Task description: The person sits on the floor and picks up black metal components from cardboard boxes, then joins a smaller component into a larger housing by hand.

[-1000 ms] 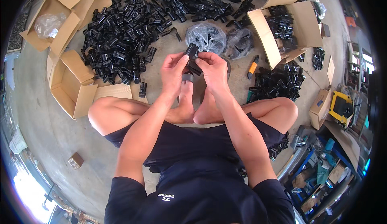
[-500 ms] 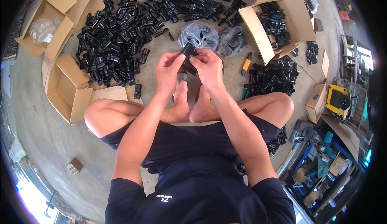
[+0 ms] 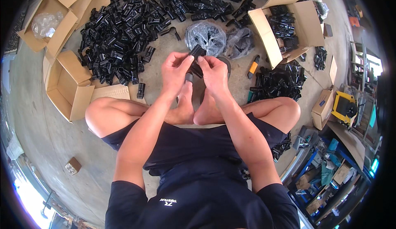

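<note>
Fittings (image 3: 117, 43) are heaped loose at left; one black piece (image 3: 196, 53) is pinched by left hand (image 3: 175, 74) and right hand (image 3: 215, 74) near the feet (image 3: 187, 98), completion indeterminable; at right, similar pieces (image 3: 283, 26) are already boxed in an open carton (image 3: 310, 24).

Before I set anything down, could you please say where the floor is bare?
The widest bare patch of grey concrete floor lies between the lower-left open brown cardboard box and small brown block; a narrower strip shows between the left hand and the left heap of black tubular parts. Beyond the clear plastic bags, it is crowded.
</note>
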Tool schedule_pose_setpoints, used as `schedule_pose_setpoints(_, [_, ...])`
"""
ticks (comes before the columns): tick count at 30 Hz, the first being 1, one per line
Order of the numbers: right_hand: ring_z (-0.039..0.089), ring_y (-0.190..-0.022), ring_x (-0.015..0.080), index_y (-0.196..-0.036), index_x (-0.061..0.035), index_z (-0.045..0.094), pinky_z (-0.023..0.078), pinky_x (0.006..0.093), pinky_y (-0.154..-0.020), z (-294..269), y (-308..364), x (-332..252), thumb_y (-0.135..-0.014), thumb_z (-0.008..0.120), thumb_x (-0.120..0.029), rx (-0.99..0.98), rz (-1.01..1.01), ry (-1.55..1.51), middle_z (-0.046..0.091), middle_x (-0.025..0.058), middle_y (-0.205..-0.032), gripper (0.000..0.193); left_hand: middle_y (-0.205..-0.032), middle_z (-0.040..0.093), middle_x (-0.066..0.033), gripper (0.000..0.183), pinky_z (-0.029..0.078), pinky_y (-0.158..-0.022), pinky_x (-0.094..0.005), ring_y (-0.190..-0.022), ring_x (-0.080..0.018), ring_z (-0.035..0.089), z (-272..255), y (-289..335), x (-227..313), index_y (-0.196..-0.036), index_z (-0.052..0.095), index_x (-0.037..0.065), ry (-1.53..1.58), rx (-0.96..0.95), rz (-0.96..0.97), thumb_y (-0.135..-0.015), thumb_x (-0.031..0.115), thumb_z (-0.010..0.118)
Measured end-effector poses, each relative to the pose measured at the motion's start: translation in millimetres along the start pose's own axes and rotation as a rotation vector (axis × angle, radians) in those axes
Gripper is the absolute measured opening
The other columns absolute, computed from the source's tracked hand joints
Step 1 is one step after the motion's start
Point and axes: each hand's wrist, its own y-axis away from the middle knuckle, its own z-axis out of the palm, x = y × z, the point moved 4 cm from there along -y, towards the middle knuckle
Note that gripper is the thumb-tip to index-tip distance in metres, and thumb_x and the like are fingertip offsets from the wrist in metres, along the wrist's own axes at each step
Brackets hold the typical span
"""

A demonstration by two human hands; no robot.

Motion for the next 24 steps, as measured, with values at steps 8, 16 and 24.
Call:
schedule_pose_setpoints(8, [0.063, -0.069, 0.0119, -0.097, 0.0062, 0.073, 0.051, 0.031, -0.065, -4, 0, 3, -0.093, 0.07, -0.022, -0.022, -0.042, 0.14, 0.073, 0.0107, -0.077, 0.029, -0.096, 0.069, -0.0037, 0.017, 0.053, -0.075, -0.0232, -0.085, -0.0078, 0.064, 2, 1, 2, -0.105, 0.065, 0.0, -0.003, -0.014, 0.032, -0.092, 0.006, 0.073])
schedule_pose_setpoints(16, [0.063, -0.07, 0.0119, -0.099, 0.0063, 0.074, 0.052, 0.0303, -0.067, -9, -4, 14, -0.093, 0.071, -0.022, -0.075, 0.022, -0.004, 0.073, 0.0079, -0.079, 0.029, -0.097, 0.069, -0.0037, 0.018, 0.055, -0.072, -0.024, -0.084, -0.008, 0.063, 4, 2, 1, -0.108, 0.065, 0.001, -0.031, -0.029, 0.048, -0.094, 0.008, 0.072])
schedule_pose_setpoints(24, [0.062, -0.072, 0.0104, -0.102, 0.0055, 0.072, 0.051, 0.0289, -0.064, -6, -5, 17, -0.094, 0.07, -0.02, -0.136, 0.029, -0.126, 0.071, 0.0068, -0.081, 0.027, -0.099, 0.069, -0.0048, 0.018, 0.056, -0.075, -0.0247, -0.086, -0.0089, 0.065, 5, 4, -3, -0.109, 0.065, 0.001, -0.011, -0.048, 0.044, -0.094, 0.009, 0.071])
